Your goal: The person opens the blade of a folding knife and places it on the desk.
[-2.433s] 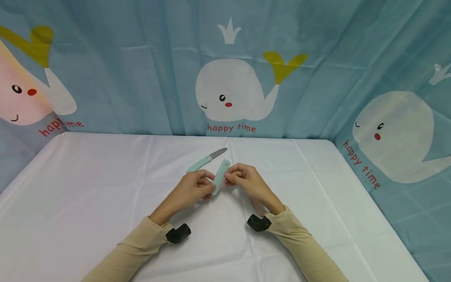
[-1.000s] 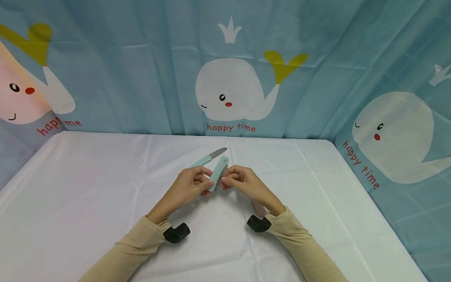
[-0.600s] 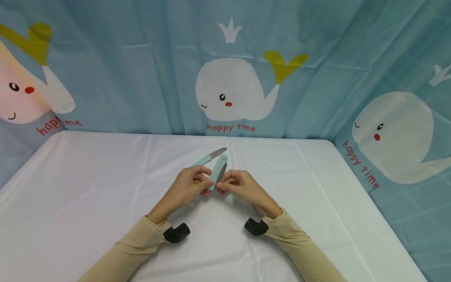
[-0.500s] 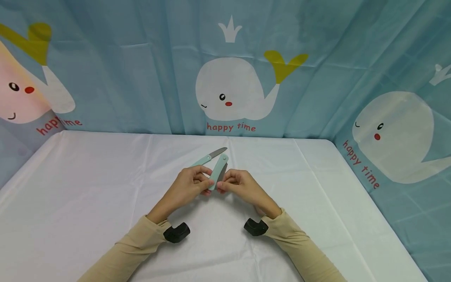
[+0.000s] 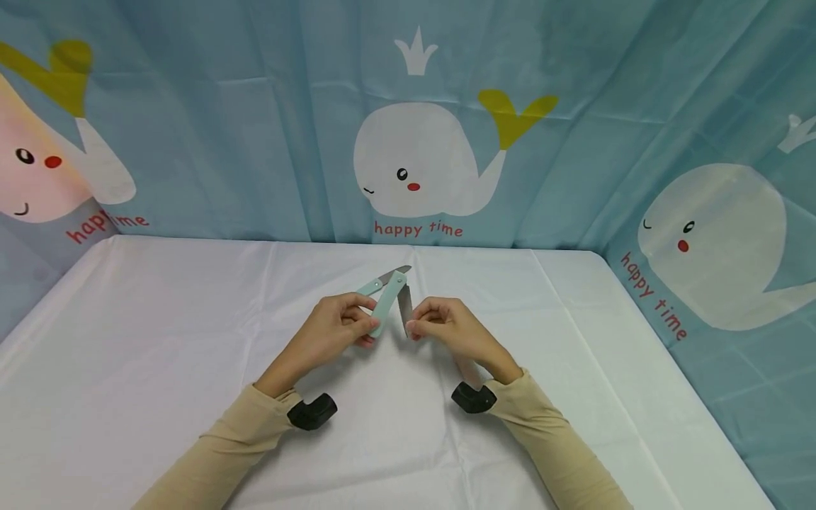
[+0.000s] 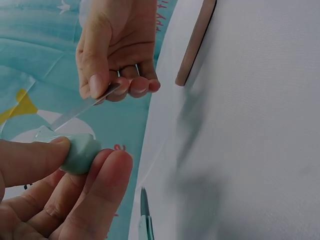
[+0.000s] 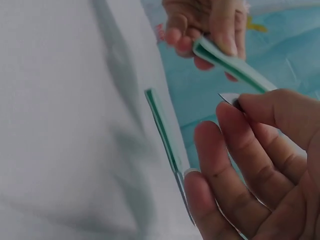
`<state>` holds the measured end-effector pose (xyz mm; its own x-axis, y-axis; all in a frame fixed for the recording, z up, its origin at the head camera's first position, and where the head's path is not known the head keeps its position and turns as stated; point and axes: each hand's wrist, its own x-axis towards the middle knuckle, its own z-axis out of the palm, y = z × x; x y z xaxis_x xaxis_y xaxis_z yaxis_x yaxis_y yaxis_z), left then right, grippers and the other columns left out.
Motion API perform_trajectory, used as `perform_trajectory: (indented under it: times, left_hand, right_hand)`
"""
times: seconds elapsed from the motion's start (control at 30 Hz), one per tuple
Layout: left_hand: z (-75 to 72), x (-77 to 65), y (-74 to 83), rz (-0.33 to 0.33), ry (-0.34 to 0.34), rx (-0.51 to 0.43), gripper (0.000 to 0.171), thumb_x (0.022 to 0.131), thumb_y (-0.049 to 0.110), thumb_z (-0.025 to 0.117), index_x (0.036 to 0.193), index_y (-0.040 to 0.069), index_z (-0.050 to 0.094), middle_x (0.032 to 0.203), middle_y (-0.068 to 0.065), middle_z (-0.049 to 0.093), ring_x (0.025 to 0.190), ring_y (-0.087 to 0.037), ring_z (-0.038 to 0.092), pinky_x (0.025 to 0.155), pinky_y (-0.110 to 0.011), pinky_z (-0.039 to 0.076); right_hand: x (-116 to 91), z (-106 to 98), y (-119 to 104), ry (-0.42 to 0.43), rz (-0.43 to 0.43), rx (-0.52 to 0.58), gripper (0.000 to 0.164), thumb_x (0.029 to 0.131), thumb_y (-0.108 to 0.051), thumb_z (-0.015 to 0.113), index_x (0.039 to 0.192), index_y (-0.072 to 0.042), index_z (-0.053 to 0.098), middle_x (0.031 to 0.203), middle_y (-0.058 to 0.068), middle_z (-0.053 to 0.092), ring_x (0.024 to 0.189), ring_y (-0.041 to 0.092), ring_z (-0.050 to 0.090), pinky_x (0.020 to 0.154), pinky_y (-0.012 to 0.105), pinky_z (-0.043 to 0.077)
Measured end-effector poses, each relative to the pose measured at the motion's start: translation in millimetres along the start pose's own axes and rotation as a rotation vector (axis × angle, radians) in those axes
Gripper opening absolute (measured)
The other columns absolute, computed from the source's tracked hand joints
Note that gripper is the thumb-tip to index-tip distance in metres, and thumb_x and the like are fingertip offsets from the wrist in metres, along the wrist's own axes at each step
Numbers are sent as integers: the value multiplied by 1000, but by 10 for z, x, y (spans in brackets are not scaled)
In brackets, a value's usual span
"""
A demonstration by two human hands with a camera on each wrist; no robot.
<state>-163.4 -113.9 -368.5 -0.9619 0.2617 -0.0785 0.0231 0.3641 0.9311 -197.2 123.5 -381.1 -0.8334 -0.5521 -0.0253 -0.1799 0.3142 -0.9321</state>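
My left hand point(image 5: 331, 326) holds the mint-green handle of a folding knife point(image 5: 389, 304), thumb on its near side, above the white table. The knife's grey blade point(image 5: 405, 308) hangs partly unfolded, at a narrow angle to the handle. At its tip, my right hand point(image 5: 455, 324) pinches the blade between thumb and forefinger; the right wrist view shows the blade tip point(image 7: 229, 97) poking past them. A second mint folding knife point(image 5: 368, 287) lies unfolded on the table behind, partly covered by the left hand and the held knife.
A long pinkish-brown piece point(image 6: 196, 45) lies on the table near my right wrist, mostly hidden by that arm in the head view. A blue whale-print curtain point(image 5: 274, 142) stands along the back of the white-covered table point(image 5: 159, 340) and at both sides.
The blade has swung away from the handle, from nearly folded to a wider angle. My left hand has shifted slightly up and left, my right hand slightly up and right.
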Motion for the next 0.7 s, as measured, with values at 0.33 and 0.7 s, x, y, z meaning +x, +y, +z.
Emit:
perform_trajectory:
  times: [0.33, 0.7]
  left_hand:
    - [-9, 6, 12, -21, -6, -45, 34, 94, 9, 65, 124, -5, 57, 98, -21, 73, 81, -30, 74, 73, -33, 61]
    - [21, 3, -2, -37, 10, -49, 33, 95, 12, 64, 123, -2, 55, 106, -22, 71, 83, -30, 73, 76, -36, 60]
  right_hand:
    - [19, -13, -12, -10, 33, -27, 16, 97, -18, 64, 102, -3, 67, 88, 9, 73, 87, 28, 69, 85, 40, 56]
    - [19, 69, -4, 19, 23, -19, 17, 96, -13, 64, 106, 1, 65, 97, 23, 73, 85, 19, 70, 86, 42, 56]
